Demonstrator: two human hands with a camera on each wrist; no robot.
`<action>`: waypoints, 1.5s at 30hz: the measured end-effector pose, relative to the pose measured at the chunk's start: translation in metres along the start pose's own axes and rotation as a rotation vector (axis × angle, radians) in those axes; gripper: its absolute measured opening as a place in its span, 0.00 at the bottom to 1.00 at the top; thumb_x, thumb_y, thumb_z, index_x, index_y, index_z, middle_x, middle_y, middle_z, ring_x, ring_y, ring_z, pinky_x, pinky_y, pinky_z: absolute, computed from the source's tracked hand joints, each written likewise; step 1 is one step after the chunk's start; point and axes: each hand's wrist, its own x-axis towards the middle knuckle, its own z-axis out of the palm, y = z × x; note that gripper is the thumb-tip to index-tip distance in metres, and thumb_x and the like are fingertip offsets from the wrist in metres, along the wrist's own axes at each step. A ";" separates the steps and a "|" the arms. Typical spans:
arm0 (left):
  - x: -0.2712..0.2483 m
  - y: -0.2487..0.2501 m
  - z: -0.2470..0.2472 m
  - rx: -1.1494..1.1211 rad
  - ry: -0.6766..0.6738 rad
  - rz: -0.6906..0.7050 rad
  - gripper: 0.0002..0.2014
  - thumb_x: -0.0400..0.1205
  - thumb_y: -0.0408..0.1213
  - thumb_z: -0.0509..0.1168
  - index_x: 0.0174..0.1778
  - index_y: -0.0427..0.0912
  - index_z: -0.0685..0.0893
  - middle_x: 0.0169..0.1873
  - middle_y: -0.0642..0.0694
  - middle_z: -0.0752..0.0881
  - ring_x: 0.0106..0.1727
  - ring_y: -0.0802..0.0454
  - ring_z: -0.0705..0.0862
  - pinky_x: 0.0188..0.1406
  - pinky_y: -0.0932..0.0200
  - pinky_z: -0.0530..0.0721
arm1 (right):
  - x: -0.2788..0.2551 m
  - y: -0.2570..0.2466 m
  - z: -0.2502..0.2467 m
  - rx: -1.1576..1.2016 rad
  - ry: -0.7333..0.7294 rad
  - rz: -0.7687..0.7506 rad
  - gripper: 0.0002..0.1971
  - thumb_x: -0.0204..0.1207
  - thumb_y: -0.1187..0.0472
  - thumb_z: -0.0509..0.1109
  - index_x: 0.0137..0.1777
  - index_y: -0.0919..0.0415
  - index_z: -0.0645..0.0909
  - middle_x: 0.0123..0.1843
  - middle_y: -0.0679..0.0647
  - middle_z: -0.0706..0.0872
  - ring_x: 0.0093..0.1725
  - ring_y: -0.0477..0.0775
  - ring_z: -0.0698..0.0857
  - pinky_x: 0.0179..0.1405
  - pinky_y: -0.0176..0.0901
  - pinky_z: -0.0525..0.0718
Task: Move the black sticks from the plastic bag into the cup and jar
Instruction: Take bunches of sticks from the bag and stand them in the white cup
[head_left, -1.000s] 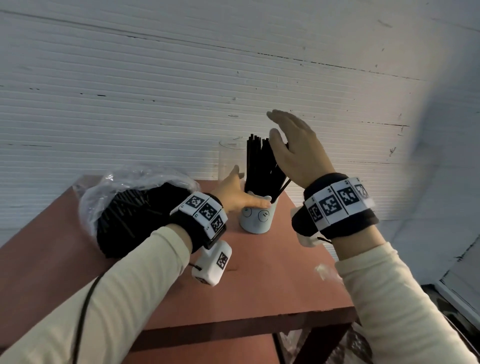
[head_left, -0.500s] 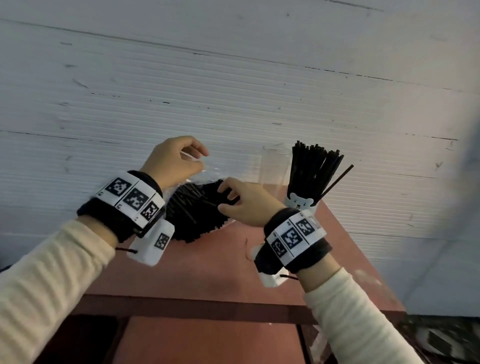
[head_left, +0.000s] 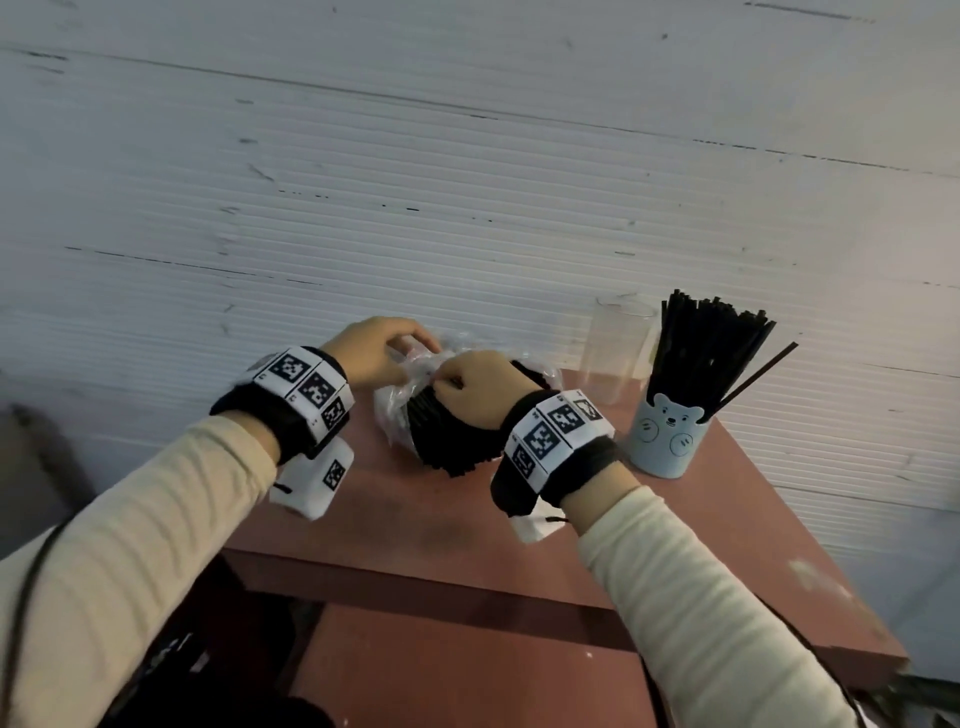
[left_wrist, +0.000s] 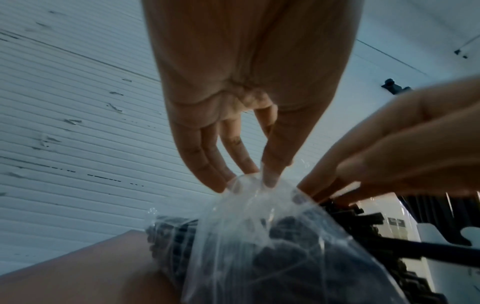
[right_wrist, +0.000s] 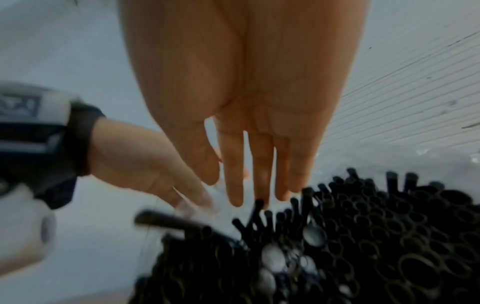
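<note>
A clear plastic bag (head_left: 390, 415) full of black sticks (head_left: 448, 441) lies on the red-brown table (head_left: 467, 525). My left hand (head_left: 413, 345) pinches the bag's top edge, and the left wrist view shows its fingertips (left_wrist: 270, 181) on the plastic (left_wrist: 259, 236). My right hand (head_left: 448, 382) reaches into the bag's mouth. Its nearly straight fingers (right_wrist: 235, 197) touch the stick ends (right_wrist: 363, 236) and hold nothing that I can see. To the right stands a blue bear cup (head_left: 670, 441) packed with sticks (head_left: 706, 343). An empty clear jar (head_left: 615, 353) stands behind it.
The table stands against a white ribbed wall (head_left: 467, 182). Its front edge (head_left: 467, 597) is close to me and its right edge runs just past the cup. Bare tabletop lies between the bag and the front edge.
Both hands left the cup and went to the bag, the left taking hold of its top. In the last half second the right hand settled at the bag's mouth.
</note>
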 end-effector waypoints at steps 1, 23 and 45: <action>-0.001 0.001 -0.002 -0.045 0.025 0.005 0.17 0.74 0.29 0.73 0.52 0.57 0.86 0.49 0.50 0.87 0.55 0.51 0.85 0.54 0.55 0.83 | 0.005 0.000 0.004 -0.011 -0.040 0.019 0.17 0.82 0.57 0.61 0.67 0.59 0.81 0.64 0.57 0.85 0.63 0.58 0.82 0.54 0.36 0.71; 0.009 -0.002 0.003 -0.214 0.303 -0.010 0.18 0.75 0.30 0.74 0.58 0.52 0.89 0.53 0.54 0.89 0.55 0.57 0.86 0.57 0.60 0.85 | 0.020 0.020 0.004 0.012 0.078 -0.046 0.15 0.75 0.64 0.70 0.61 0.53 0.86 0.59 0.51 0.87 0.57 0.49 0.82 0.49 0.26 0.67; -0.001 0.032 0.035 0.141 0.099 0.430 0.35 0.69 0.47 0.75 0.73 0.47 0.74 0.70 0.50 0.75 0.72 0.55 0.71 0.74 0.60 0.65 | -0.051 0.048 -0.050 0.219 0.130 -0.011 0.11 0.69 0.62 0.77 0.50 0.49 0.90 0.51 0.48 0.89 0.49 0.46 0.85 0.51 0.33 0.82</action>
